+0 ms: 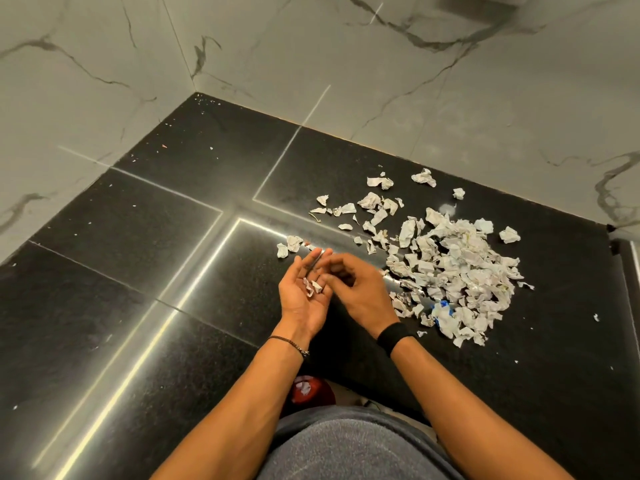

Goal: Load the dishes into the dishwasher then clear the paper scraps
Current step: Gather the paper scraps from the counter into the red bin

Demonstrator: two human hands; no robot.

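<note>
A large heap of crumpled white paper scraps (457, 268) lies on the black stone counter (156, 271), with looser scraps (375, 206) spread toward the back wall. My left hand (304, 296) is turned palm up over the counter, and two small scraps (312, 287) lie in its palm. My right hand (360, 289) hovers just beside it, palm down, fingers curled toward the left palm. Whether those fingers pinch a scrap is hidden. No dishes or dishwasher are in view.
Marble-patterned walls (381, 64) meet at the counter's far corner. Tiny specks dot the dark surface on the left. Below the counter edge a red container (310, 391) shows, with a scrap in it. Two scraps (289, 245) lie just beyond my fingertips.
</note>
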